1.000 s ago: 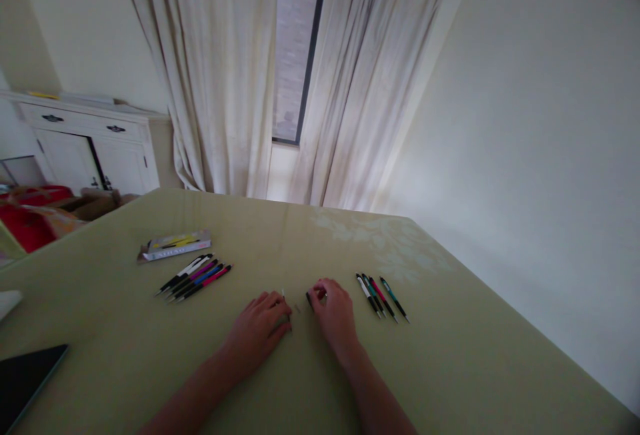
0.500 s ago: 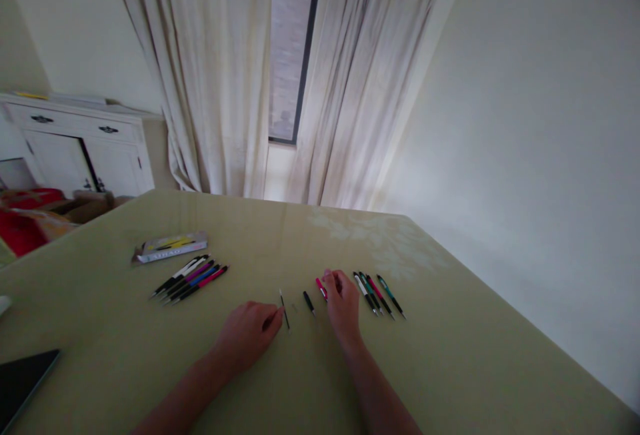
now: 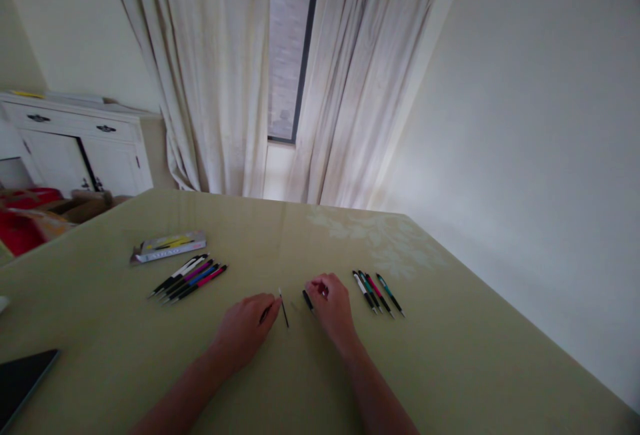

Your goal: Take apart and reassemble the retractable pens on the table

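Observation:
My left hand (image 3: 246, 329) rests low over the table, thumb and fingertips pinched at the upper part of a thin, dark pen refill (image 3: 285, 311). My right hand (image 3: 331, 303) is closed, its fingertips beside the top end of a short black pen barrel (image 3: 307, 300). Whatever lies within those right fingers is hidden, and the pink pen part does not show clearly. Between the hands is a small, faint spring-like piece (image 3: 294, 306). To the right lie several pens (image 3: 373, 293) in white, green and pink with black grips.
Several more pens (image 3: 190, 280) lie side by side on the left, before an opened pen box (image 3: 170, 247). A dark flat device (image 3: 25, 381) sits at the near left edge of the table (image 3: 260, 235). Beyond are a white cabinet (image 3: 75, 148) and curtains (image 3: 220, 88).
My right hand has moved left from the pink pen part to the black barrel, covering where the pink part was. My left fingertips have slid slightly up along the refill.

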Action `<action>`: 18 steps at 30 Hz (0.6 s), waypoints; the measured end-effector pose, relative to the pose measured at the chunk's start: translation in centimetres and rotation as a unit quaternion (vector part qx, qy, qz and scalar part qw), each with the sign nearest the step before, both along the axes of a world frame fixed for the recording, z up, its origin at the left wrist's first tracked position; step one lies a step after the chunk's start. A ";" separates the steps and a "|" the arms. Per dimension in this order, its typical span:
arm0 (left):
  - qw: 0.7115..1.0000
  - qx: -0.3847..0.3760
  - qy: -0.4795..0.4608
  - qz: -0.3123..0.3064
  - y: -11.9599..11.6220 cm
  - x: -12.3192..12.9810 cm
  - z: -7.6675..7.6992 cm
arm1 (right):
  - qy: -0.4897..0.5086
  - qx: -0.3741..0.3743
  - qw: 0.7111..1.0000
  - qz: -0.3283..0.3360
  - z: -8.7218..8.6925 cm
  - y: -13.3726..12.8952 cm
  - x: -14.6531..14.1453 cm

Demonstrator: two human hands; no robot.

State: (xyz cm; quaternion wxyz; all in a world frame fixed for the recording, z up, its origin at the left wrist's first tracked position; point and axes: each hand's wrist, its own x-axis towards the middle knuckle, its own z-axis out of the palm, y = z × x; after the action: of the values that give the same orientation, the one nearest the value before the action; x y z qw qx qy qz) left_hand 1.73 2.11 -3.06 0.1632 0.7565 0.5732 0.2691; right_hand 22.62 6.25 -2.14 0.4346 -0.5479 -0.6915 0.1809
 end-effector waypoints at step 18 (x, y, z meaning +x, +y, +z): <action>0.998 -0.001 0.038 -0.044 1.6 -0.8 -1.9 | -0.111 0.012 0.988 0.109 0.2 -0.8 -0.2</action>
State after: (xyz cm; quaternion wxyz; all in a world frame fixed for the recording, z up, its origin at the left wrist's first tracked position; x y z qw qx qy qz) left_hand 0.91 3.72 -4.91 0.1536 0.7908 0.5452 0.2319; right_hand 22.42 5.47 -1.99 0.3397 -0.4802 -0.7933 0.1570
